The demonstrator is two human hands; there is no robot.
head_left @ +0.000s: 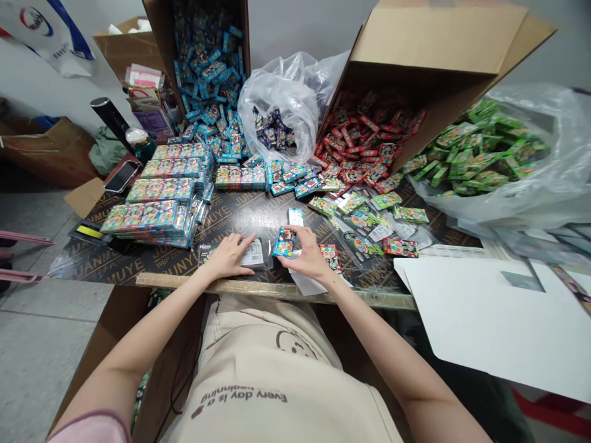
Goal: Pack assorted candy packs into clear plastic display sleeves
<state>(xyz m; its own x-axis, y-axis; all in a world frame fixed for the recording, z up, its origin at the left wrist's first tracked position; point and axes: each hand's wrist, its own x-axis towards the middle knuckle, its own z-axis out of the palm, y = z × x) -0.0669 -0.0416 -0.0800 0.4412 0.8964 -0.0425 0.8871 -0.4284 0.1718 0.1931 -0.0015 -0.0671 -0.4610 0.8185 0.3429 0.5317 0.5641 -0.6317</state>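
My left hand (pixel 228 255) lies with its fingers spread on a flat clear plastic packet (pixel 261 253) that bears a white barcode label. Between the thumb and fingers of my right hand (pixel 307 255) is a small blue printed box (pixel 283 242), just right of the packet. Another small box, pale on top (pixel 295 216), rests on the table behind it. Partly covered by my right hand, a red box (pixel 330 256) lies close to the wrist. White paper (pixel 308 284) sticks out under that hand at the table edge.
Stacked multi-box packs (pixel 152 215) stand at left beside a phone (pixel 122 176) and a tape dispenser (pixel 92 234). Cartons hold blue boxes (pixel 207 74) and red boxes (pixel 355 138). Plastic bags hold purple boxes (pixel 274 130) and green boxes (pixel 484 147). White card sheets (pixel 489 320) lie right.
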